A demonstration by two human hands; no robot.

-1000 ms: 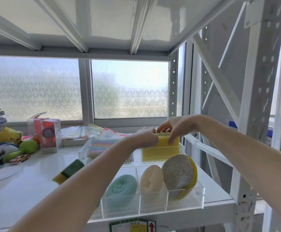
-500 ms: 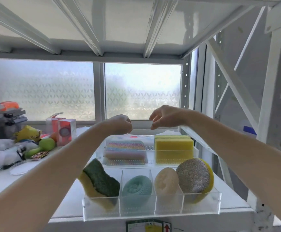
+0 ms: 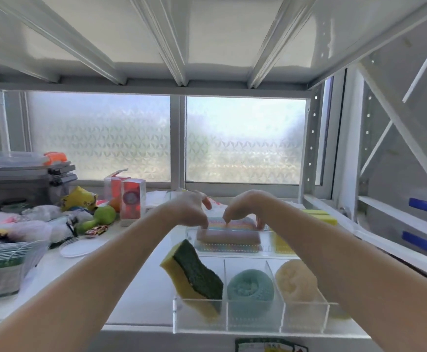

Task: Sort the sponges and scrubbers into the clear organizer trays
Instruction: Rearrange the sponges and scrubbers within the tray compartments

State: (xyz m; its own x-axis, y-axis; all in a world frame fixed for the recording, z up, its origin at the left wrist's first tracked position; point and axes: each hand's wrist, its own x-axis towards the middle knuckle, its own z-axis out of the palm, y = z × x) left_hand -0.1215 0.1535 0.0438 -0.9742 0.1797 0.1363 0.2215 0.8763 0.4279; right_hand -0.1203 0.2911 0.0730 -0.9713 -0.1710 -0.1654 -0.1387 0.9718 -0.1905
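Observation:
Two clear organizer trays stand on the white shelf. The front tray (image 3: 255, 318) holds a green-and-yellow sponge (image 3: 194, 273), a teal round scrubber (image 3: 250, 288) and a cream scrubber (image 3: 296, 278); my right forearm hides its right end. In the rear tray (image 3: 232, 250) lies a rainbow-striped sponge stack (image 3: 229, 236), with yellow sponges (image 3: 319, 215) to its right. My left hand (image 3: 192, 209) arches over the stack's left end, bent fingertips down on it. My right hand (image 3: 248, 209) arches over its right half, fingertips at the middle and right edge.
Clutter fills the shelf's left side: a green toy (image 3: 103, 215), red boxes (image 3: 131, 199), a round clear lid (image 3: 76, 247) and a clear bin (image 3: 1, 268). A frosted window is behind. White rack posts rise on the right, and another shelf hangs low overhead.
Both hands left the yellow sponges, rose above the rear tray, then came down onto the rainbow sponge stack. The view has swung left.

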